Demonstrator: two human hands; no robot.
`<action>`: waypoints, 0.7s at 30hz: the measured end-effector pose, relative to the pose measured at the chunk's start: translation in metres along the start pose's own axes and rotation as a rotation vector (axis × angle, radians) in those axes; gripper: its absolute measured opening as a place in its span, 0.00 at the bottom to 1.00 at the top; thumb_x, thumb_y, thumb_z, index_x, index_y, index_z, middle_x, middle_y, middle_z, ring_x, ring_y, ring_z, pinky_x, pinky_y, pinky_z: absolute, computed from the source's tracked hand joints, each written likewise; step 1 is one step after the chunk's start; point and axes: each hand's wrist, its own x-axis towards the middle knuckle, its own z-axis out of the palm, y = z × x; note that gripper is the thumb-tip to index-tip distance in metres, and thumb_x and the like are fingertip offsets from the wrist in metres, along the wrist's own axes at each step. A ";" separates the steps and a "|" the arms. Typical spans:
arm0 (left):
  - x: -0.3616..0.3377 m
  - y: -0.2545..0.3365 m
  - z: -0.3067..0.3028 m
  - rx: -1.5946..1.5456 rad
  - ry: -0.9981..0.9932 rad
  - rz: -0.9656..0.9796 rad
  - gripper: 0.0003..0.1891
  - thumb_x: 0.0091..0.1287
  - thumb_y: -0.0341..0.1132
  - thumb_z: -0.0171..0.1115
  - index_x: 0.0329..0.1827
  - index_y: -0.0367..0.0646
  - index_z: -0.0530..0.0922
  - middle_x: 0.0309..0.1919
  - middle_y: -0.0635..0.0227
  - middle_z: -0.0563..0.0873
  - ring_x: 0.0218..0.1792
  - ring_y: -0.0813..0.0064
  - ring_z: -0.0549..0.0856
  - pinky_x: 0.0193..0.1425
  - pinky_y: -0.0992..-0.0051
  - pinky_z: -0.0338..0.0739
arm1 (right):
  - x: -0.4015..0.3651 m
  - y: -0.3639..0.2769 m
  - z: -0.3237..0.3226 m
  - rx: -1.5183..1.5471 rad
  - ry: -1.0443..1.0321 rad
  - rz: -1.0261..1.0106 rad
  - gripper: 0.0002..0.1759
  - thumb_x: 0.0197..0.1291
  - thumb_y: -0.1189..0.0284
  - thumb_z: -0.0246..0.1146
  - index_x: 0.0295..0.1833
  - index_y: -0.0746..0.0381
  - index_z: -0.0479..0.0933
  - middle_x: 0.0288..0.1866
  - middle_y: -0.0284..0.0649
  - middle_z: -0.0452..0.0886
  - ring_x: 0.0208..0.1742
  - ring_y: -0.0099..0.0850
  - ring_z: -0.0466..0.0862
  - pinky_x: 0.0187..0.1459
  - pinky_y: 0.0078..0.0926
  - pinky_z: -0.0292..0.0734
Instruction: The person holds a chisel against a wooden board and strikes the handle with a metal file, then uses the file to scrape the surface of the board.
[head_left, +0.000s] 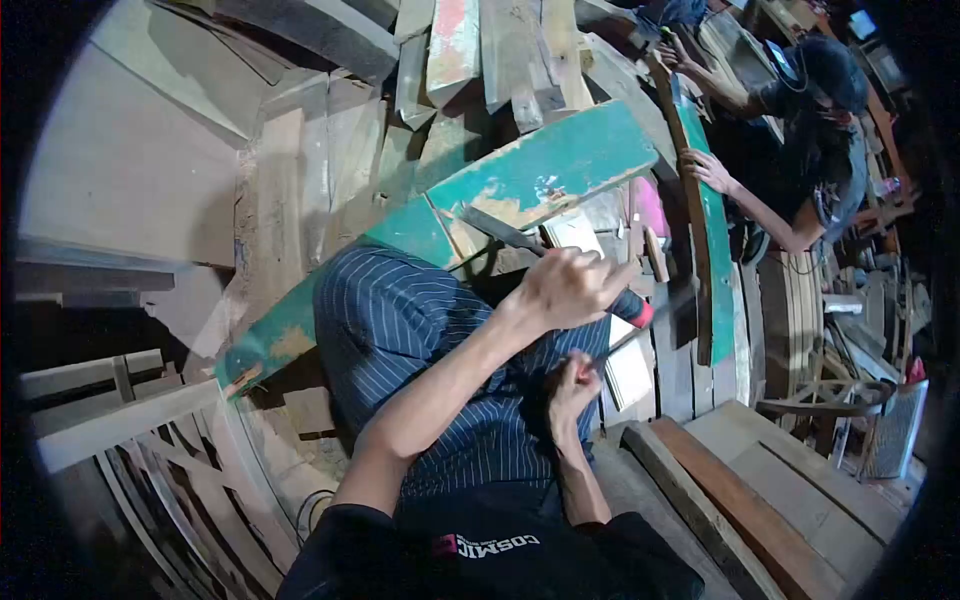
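My left hand (575, 288) is closed around a chisel, whose flat metal blade (492, 226) points to the upper left. The chisel's dark handle with a red end (635, 309) sticks out behind the fist. Under the blade lies a green-painted board (560, 160), its paint chipped to bare wood near a joint. Lower down, close to my lap, my right hand (574, 388) is closed on a thin-handled tool, apparently a hammer. Its far end is smeared by motion near the chisel's handle end. The board runs past my striped trouser leg (385, 310).
At the upper right, another person (815, 150) holds a second green board (705, 240) with both hands. Stacked timber (455, 50) crowds the far side. Slatted wood (160, 440) stands at the lower left, and planks (740, 500) lie at the lower right.
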 end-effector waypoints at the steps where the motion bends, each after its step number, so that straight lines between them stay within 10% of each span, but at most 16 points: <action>1: 0.001 0.000 -0.001 -0.003 -0.007 -0.010 0.14 0.50 0.39 0.70 0.35 0.42 0.79 0.20 0.69 0.82 0.22 0.72 0.85 0.24 0.72 0.79 | 0.002 0.006 -0.005 -0.204 -0.095 -0.104 0.10 0.69 0.74 0.58 0.33 0.64 0.74 0.20 0.29 0.71 0.19 0.19 0.69 0.20 0.20 0.61; 9: 0.005 -0.002 -0.005 0.004 0.033 0.031 0.09 0.57 0.30 0.61 0.40 0.41 0.80 0.19 0.67 0.81 0.20 0.74 0.85 0.20 0.75 0.80 | -0.001 -0.032 0.009 0.341 0.080 -0.053 0.20 0.74 0.70 0.52 0.24 0.59 0.63 0.13 0.30 0.64 0.13 0.19 0.64 0.16 0.19 0.59; 13: 0.003 -0.002 -0.004 -0.003 -0.006 0.027 0.09 0.57 0.31 0.61 0.41 0.41 0.80 0.20 0.67 0.82 0.21 0.73 0.86 0.22 0.74 0.81 | -0.003 -0.017 -0.005 -0.042 -0.044 -0.158 0.19 0.73 0.77 0.51 0.24 0.61 0.63 0.17 0.31 0.66 0.16 0.18 0.65 0.20 0.18 0.59; 18: 0.001 0.000 -0.002 -0.006 -0.041 -0.010 0.10 0.52 0.30 0.63 0.38 0.40 0.81 0.22 0.68 0.82 0.23 0.72 0.85 0.25 0.72 0.80 | -0.002 -0.026 -0.001 0.216 0.073 -0.032 0.21 0.72 0.72 0.55 0.22 0.61 0.64 0.17 0.30 0.69 0.17 0.17 0.65 0.20 0.19 0.56; 21: 0.001 0.001 -0.001 0.022 0.016 0.017 0.11 0.53 0.32 0.62 0.38 0.40 0.82 0.22 0.68 0.82 0.23 0.74 0.85 0.25 0.74 0.80 | 0.005 -0.011 -0.013 -0.294 0.055 -0.074 0.21 0.72 0.72 0.56 0.21 0.60 0.64 0.16 0.28 0.68 0.18 0.18 0.63 0.21 0.21 0.56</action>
